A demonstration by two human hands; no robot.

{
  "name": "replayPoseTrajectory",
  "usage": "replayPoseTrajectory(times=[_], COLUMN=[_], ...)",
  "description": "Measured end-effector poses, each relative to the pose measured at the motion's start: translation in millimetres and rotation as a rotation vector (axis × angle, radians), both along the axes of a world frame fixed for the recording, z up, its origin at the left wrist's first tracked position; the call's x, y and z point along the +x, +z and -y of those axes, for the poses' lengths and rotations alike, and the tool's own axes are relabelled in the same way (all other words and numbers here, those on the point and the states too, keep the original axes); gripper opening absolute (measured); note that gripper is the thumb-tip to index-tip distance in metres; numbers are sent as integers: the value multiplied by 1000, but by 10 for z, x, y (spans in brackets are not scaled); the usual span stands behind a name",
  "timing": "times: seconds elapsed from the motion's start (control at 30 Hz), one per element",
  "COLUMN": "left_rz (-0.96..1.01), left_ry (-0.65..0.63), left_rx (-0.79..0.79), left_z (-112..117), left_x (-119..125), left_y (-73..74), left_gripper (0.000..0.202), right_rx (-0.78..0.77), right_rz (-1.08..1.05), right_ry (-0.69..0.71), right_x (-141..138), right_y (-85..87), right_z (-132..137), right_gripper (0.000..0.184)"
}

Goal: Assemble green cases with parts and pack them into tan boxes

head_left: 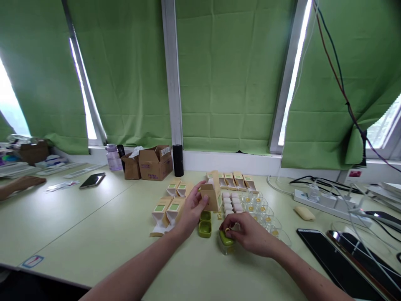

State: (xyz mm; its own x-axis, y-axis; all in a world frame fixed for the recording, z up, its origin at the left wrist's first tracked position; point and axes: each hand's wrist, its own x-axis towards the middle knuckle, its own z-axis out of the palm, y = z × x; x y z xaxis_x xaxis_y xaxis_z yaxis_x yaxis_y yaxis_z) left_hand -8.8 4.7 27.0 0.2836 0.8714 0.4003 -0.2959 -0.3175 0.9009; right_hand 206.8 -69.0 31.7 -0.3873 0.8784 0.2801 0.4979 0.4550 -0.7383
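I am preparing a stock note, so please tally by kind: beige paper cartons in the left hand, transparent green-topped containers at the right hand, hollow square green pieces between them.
Beige paper carton in left hand: 1
Transparent green-topped container at right hand: 1
Hollow square green pieces: 2
Total: 4

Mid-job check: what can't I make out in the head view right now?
Head view:
- Small yellowish piece: too small, partly covered by the right hand.
- Left edge of the held carton: covered by the left hand.
- Inside of the large cardboard box: hidden by its walls.
- Other person's arm: cut off by the left edge.
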Motion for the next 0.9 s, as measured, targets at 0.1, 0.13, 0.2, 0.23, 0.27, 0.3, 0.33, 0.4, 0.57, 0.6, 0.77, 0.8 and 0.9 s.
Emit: replayPoseTrajectory(times=[0.1, 0.13, 0.2, 0.23, 0.27, 0.3, 0.33, 0.4, 0.57, 0.6, 0.77, 0.8, 0.9], left_rz=[139, 176, 222, 233, 238, 240, 239, 235, 200, 184, 77, 54, 10], left_ry=[-119, -157, -225, -253, -276, -294, -307, -319, -290, -283, -195, -156, -93], left_rx=[-149, -180, -228, -246, -258, -265, -268, -274, -307, -306, -246, -225, -164], left_z=[23, 30, 42, 47, 51, 56, 60, 75, 143, 156, 150, 132, 57], left_x=[20, 28, 42, 48, 53, 59, 64, 77, 122, 133, 189, 197, 208], left_y=[27, 37, 56, 63, 67, 68, 68, 64, 103, 121, 223, 243, 295], left_gripper=[65, 62, 57, 55, 54, 53, 53, 53, 66, 67, 63, 62, 57], right_rx=[1, 3, 11, 14, 16, 10, -4, -45, -177, -214, -346, -354, -371], right_rz=[31, 13, -86, -165, -256, -350, -437, -566, -718, -747, -915, -949, -1050], right_ry=[-3, -6, -25, -45, -70, -96, -117, -141, -34, 3, 62, 47, -26], right_x=[-10, -11, -7, -2, 3, 9, 14, 12, -78, -103, -156, -149, -114], right_y=[46, 61, 76, 75, 68, 57, 45, 27, 58, 70, 111, 119, 144], right_z=[40, 44, 23, -3, -37, -75, -114, -177, -203, -203, -290, -324, -438], right_gripper=[19, 17, 10, 8, 13, 21, 29, 43, 53, 53, 50, 49, 46])
